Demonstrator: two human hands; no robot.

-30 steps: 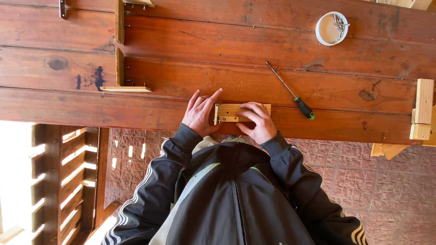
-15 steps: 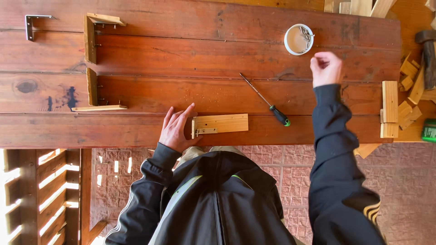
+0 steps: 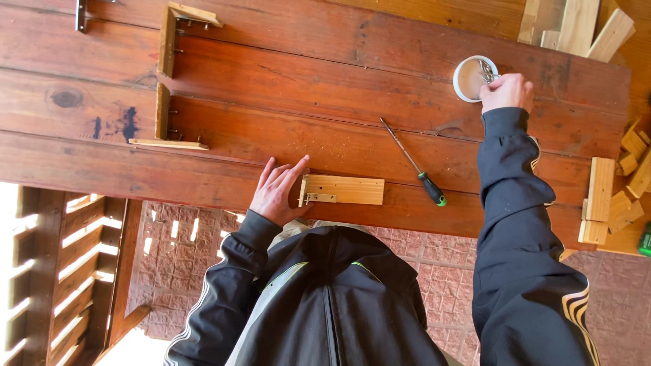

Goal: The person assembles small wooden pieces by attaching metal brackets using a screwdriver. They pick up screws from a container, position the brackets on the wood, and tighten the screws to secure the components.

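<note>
My left hand lies flat on the red-brown plank table, fingers apart, its thumb against the left end of a small light wood block. The block carries a metal bracket near that end. My right hand is stretched out to a small white cup holding metal screws. Its fingers are curled at the cup's rim, and what they pinch is hidden. A screwdriver with a black and green handle lies between the block and the cup.
Two wooden L-shaped pieces with screws lie at the table's left, with a metal bracket at the far left corner. Loose wood offcuts and planks are piled at the right. Brick paving shows below.
My right hand left the wood block and reached up to the white cup, now with its fingers at the rim. My left hand stayed beside the block.
</note>
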